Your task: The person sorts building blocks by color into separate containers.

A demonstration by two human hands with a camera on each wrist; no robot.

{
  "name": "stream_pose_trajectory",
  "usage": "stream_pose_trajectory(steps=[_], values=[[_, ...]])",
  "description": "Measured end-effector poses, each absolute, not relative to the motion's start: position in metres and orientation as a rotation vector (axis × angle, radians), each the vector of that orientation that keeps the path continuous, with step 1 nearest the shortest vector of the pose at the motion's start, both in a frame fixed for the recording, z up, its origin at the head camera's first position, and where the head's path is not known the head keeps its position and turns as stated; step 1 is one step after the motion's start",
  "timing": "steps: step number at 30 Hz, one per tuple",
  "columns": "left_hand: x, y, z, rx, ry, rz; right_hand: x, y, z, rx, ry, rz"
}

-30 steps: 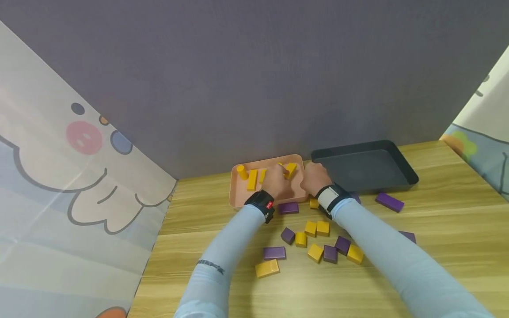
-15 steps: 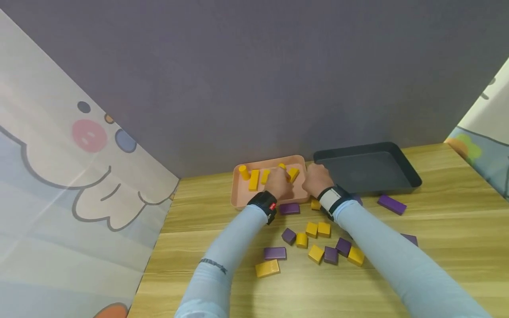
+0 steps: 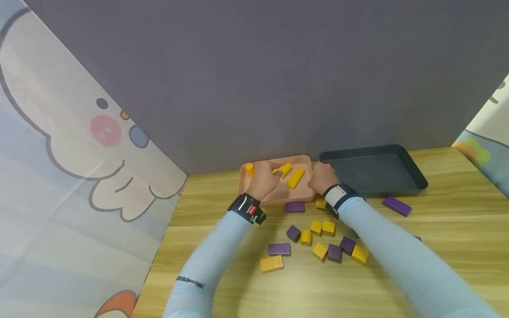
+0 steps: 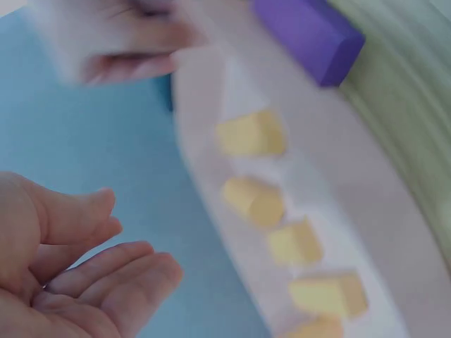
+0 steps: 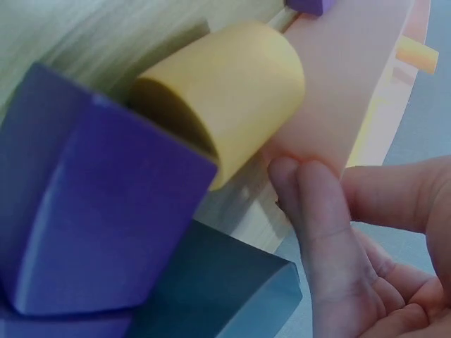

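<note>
My left hand hovers over the pink tray, its fingers loosely bent and holding nothing, as the left wrist view shows. Inside the tray are several yellow blocks, among them an upright cylinder on the left, a lying cylinder and a long block on the right. My left hand hides part of the tray's inside. With thumb and fingers, my right hand pinches the tray's right wall. Close to that hand, a yellow half-round block and a purple block lie outside the tray.
A dark grey tray stands right of the pink one. On the wooden table lie several purple and yellow blocks, including a purple bar and a yellow bar. A grey wall rises behind both trays.
My left hand has shifted left across the pink tray, uncovering the long yellow block on its right. My right hand keeps its place at the tray's right wall. The head view has shifted slightly.
</note>
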State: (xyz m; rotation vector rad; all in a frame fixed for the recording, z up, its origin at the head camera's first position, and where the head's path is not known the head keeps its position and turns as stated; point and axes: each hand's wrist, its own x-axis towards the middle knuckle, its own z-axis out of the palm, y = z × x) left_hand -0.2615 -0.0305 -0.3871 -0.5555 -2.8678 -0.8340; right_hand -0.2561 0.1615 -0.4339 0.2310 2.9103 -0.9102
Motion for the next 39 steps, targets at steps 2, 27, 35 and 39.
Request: stream_pose_trajectory(steps=[2, 27, 35, 39], values=[[-0.259, -0.042, -0.374, -0.505, -2.828, -0.902, -0.259, 0.165, -0.433, 0.228, 2.908, -0.907], [-0.235, -0.175, -0.407, 0.04, -2.801, -1.32, -0.172, 0.247, -0.329, -0.201, 3.153, -1.074], [-0.233, -0.171, -0.427, 0.014, -2.818, -1.352, -0.117, 0.274, -0.355, -0.156, 3.089, -0.851], [-0.233, -0.163, -0.434, 0.04, -2.828, -1.418, -0.096, 0.284, -0.373, -0.143, 3.001, -0.747]])
